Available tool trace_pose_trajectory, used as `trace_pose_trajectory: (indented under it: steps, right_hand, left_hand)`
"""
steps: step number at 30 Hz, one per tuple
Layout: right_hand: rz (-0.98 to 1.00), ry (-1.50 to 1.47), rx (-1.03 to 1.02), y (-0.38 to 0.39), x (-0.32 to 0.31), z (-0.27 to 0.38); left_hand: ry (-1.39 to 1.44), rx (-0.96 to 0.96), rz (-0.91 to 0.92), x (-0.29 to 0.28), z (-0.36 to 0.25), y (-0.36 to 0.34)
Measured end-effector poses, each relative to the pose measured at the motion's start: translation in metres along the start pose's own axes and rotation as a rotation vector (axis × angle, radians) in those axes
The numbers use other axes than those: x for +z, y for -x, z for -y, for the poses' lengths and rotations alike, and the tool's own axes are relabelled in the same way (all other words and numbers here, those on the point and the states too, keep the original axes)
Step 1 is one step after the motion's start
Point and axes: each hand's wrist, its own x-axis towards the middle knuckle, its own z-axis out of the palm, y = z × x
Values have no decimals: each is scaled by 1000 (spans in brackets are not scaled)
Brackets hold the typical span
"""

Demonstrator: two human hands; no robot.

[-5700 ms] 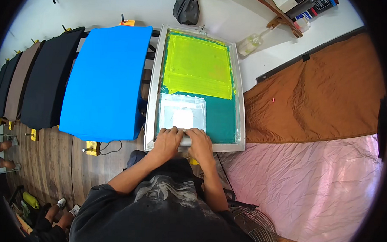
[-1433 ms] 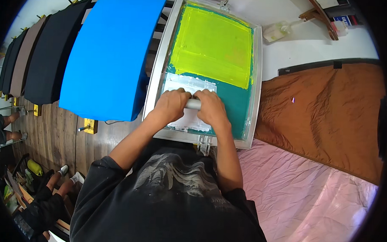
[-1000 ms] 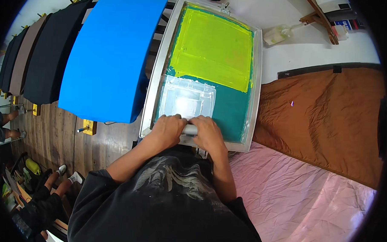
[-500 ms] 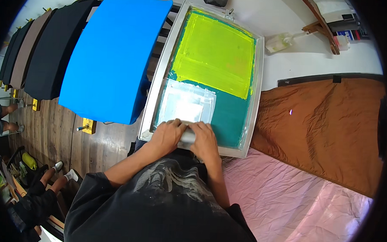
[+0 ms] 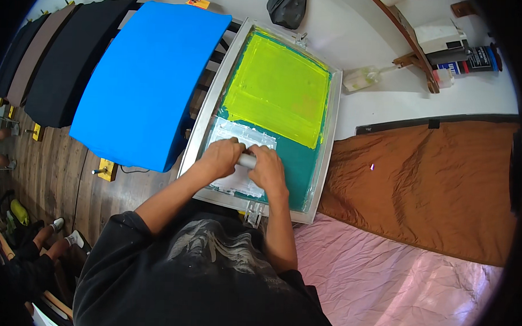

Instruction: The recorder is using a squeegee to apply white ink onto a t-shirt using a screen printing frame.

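Both of my hands grip a pale grey squeegee [image 5: 246,161], whose blade is hidden beneath them. My left hand [image 5: 220,159] is closed round its left part and my right hand [image 5: 267,170] round its right part. They are over a white ink patch [image 5: 237,184] at the near left of a screen-printing frame [image 5: 215,93] with a metal border. The frame's green mesh [image 5: 298,178] shows to the right of that patch. Lime-yellow ink [image 5: 281,80] covers the far part of the screen.
Left of the frame is a platen under bright blue cloth [image 5: 149,78], then several dark and brown ones. Brown cloth [image 5: 421,180] and pink cloth [image 5: 383,276] spread to the right. A metal clamp [image 5: 253,213] sits at the frame's near edge. Another person's legs [image 5: 54,242] show lower left.
My hands have pushed the squeegee away from my body, from the frame's near edge onto the white patch. The view has shifted, and the near clamp now shows.
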Motion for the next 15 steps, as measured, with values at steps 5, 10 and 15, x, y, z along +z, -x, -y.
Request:
trace_pose_trajectory:
  steps: [5, 10, 15]
  right_hand:
    - [-27, -75, -29, 44, 17, 7]
    - [-7, -150, -19, 77, 21, 16]
    - [80, -55, -23, 49, -2, 14]
  left_hand:
    - [27, 70, -8, 19, -6, 42]
    - [3, 90, 59, 15, -17, 70]
    - [-70, 39, 135, -4, -17, 43]
